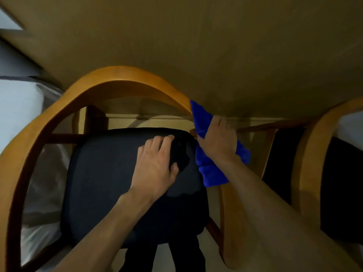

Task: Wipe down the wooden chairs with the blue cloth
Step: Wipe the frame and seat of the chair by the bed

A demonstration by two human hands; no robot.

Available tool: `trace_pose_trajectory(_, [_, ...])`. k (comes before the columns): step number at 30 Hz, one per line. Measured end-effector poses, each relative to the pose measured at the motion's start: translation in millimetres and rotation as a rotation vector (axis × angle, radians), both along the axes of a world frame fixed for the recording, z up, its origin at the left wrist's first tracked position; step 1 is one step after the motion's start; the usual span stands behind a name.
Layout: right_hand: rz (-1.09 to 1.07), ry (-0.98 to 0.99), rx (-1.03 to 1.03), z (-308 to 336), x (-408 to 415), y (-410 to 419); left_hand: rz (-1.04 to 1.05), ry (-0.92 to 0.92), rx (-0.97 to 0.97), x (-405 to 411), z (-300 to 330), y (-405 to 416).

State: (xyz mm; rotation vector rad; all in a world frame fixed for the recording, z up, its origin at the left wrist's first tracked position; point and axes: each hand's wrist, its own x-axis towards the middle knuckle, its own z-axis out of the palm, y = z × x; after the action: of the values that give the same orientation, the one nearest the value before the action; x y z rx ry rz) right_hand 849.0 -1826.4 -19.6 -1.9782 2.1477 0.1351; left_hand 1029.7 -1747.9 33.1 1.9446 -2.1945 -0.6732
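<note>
A: Where's the blue cloth (204,122)?
B: Wrapped round the right side of the chair frame (110,79), gripped by the right hand (218,142). The left hand (155,163) lies flat on the seat cushion (102,183).
A: Risk?
B: The loose tail could bunch and skip wood.

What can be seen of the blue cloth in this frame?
The bright blue cloth looks like soft, plush microfibre, bunched and folded rather than spread flat. The right hand grips it round the middle, wrapping it over the curved light wooden chair frame where the back bends down into the right armrest. One end pokes up along the rail; the other hangs below the wrist beside the dark seat cushion.
</note>
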Motion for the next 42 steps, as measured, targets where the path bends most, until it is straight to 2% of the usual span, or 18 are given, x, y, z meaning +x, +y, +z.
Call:
trace_pose_trajectory(8, [-0.262, 0.012, 0.018, 2, -31, 104, -0.120, -0.007, 0.094, -39, -16, 31])
trace_pose_trajectory(14, [-0.374, 0.001, 0.064, 6, -35, 162, -0.194, 0.021, 0.144, -57, -27, 68])
trace_pose_trajectory(17, [-0.446, -0.103, 0.137, 14, -40, 177, -0.234, 0.035, 0.210, -64, -26, 91])
trace_pose_trajectory(19, [-0.466, -0.305, 0.190, 20, -48, 186, -0.253, 0.021, 0.230, -65, -27, 107])
trace_pose_trajectory(21, [-0.391, -0.493, 0.213, 27, -60, 198, -0.263, 0.006, 0.266, -65, -30, 118])
trace_pose_trajectory(23, [-0.256, -0.516, 0.282, 33, -73, 214, -0.280, 0.005, 0.295, -62, -34, 125])
trace_pose_trajectory(26, [-0.110, -0.407, 0.398, 36, -80, 240, -0.297, -0.010, 0.309, -58, -39, 128])
trace_pose_trajectory(30, [-0.038, -0.250, 0.401, 39, -70, 264, -0.298, -0.029, 0.283, -48, -41, 126])
trace_pose_trajectory(32, [-0.010, -0.166, 0.324, 45, -66, 277, -0.310, -0.017, 0.228, -42, -40, 124])
trace_pose_trajectory(34, [0.043, -0.152, 0.136, 50, -65, 288, -0.283, 0.008, 0.221, -36, -37, 120])
trace_pose_trajectory(37, [0.110, -0.213, -0.096, 59, -56, 290, -0.215, 0.177, 0.265, -25, -27, 113])
trace_pose_trajectory(40, [0.114, -0.278, -0.052, 66, -38, 256, -0.311, 0.461, 0.320, -11, -9, 105])
trace_pose_trajectory(42, [0.143, -0.315, 0.026, 64, -27, 231, -0.370, 0.543, 0.349, 0, 1, 101])
